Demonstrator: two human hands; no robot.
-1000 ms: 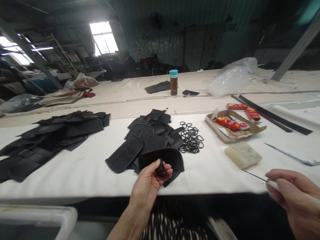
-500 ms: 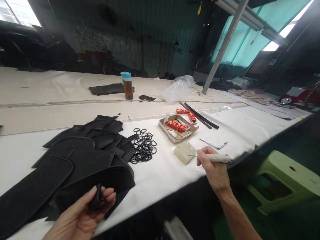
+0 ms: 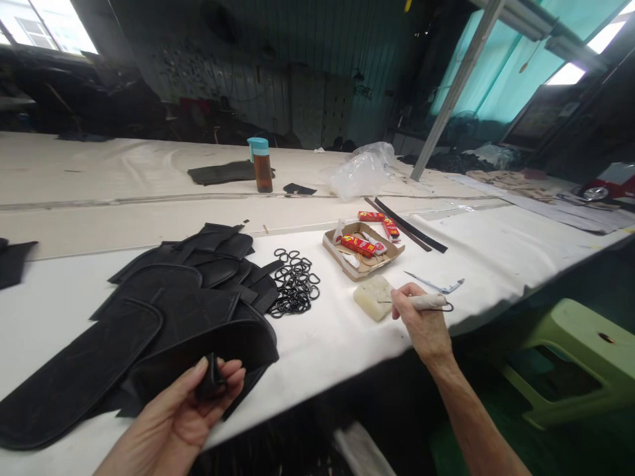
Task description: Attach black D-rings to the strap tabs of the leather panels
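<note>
My left hand (image 3: pixel 183 413) is closed on a small folded black strap piece (image 3: pixel 212 380) at the near table edge, just in front of a pile of black quilted leather pieces (image 3: pixel 163 311). My right hand (image 3: pixel 421 324) grips an awl with a pale handle (image 3: pixel 427 302). Its thin metal tip touches a pale waxy block (image 3: pixel 373 297) lying on the white table (image 3: pixel 496 258). A heap of black rings (image 3: pixel 296 283) sits between the leather pile and the block.
A cardboard tray (image 3: pixel 364 251) with red glue tubes stands behind the block. A thin metal blade (image 3: pixel 436 285) lies right of it. Farther back are a brown bottle with a teal cap (image 3: pixel 261 165), a plastic bag (image 3: pixel 362 173) and black strips (image 3: pixel 409 225). A green stool (image 3: pixel 570 363) stands at right.
My right hand has reached out from the near right edge and put the awl's tip on the waxy block. The view swung right. My left hand keeps its hold.
</note>
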